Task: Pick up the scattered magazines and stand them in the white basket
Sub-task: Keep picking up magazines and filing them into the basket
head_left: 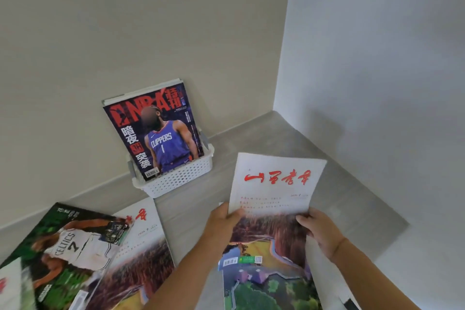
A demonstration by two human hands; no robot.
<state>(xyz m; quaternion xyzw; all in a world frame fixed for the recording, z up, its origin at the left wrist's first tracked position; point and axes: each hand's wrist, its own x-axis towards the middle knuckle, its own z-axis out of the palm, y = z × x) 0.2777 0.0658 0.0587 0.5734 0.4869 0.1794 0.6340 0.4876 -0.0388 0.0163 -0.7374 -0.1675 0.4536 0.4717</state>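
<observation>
A white magazine with red calligraphy [274, 184] is lifted above the grey floor, held on both sides. My left hand [222, 221] grips its left edge and my right hand [319, 229] grips its right edge. The white perforated basket [181, 180] stands against the wall up and to the left of it. A dark basketball magazine [156, 133] stands upright in the basket, with another magazine behind it. Flat on the floor at lower left lie a green basketball magazine [63, 246] and a second white magazine with red calligraphy [143, 241] partly under it.
Beige wall behind the basket and a white wall [377, 83] on the right meet in a corner. Grey floor [264, 138] lies bare between the basket and that corner. Another magazine's corner [12, 284] shows at the bottom left edge.
</observation>
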